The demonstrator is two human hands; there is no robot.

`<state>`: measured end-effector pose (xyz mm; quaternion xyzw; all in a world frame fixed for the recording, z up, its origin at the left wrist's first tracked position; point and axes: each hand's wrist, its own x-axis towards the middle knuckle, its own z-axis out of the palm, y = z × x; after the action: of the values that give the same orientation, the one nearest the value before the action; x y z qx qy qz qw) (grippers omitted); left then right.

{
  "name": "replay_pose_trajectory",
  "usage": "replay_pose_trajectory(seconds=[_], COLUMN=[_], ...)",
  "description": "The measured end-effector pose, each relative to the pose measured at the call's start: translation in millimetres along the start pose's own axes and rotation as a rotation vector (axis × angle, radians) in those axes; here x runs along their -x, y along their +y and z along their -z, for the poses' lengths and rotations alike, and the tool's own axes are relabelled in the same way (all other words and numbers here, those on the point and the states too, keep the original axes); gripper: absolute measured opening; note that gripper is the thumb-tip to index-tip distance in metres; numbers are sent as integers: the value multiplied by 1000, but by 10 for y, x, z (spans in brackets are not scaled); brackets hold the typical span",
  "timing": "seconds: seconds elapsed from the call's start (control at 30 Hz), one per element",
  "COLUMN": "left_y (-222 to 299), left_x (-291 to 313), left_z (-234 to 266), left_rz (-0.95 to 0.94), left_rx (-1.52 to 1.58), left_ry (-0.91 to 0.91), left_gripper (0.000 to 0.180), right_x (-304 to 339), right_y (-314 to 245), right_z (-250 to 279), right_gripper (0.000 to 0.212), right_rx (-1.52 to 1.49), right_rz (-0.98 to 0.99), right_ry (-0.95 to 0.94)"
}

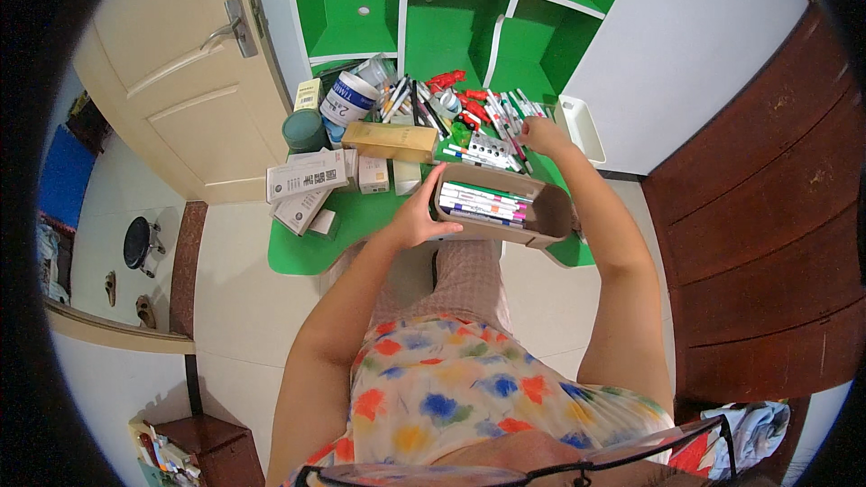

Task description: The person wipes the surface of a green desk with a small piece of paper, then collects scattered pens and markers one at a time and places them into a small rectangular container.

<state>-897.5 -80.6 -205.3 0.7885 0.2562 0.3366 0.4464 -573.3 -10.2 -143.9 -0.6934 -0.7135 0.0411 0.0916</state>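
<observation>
On the green desk (311,252), right hand (544,137) partly hides jumbled markers (492,117).

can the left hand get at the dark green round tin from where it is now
Probably yes. The left hand steadies the brown box, so it must let go first; the dark green tin stands unobstructed at the desk's left edge.

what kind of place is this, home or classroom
Most likely a room in a home: a small green desk with a shelf hutch stands by a panelled door on a tiled floor. The left hand steadies a box of markers; the right hand reaches the pen pile.
</observation>
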Motion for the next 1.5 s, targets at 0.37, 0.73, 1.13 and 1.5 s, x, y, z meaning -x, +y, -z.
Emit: replay_pose_trajectory(seconds=[0.37, 0.73, 1.13, 1.5], left_y=[125, 200, 97, 54], left_x=[-27, -16, -39, 5], left_z=[22, 46, 2, -7], left_rz=[73, 129, 61, 63], left_rx=[-1, 14, 15, -15], left_ry=[-12, -13, 1, 12], left_gripper=[109, 109, 109, 109], right_x=[-358, -407, -367, 713], right_y=[-312, -282, -80, -754], right_z=[-272, -353, -124, 815], right_gripper=[57, 40, 36, 41], right_rx=[156, 241, 283, 20], right_rz=[-206, -243, -144, 248], right_ry=[-154, -172, -37, -302])
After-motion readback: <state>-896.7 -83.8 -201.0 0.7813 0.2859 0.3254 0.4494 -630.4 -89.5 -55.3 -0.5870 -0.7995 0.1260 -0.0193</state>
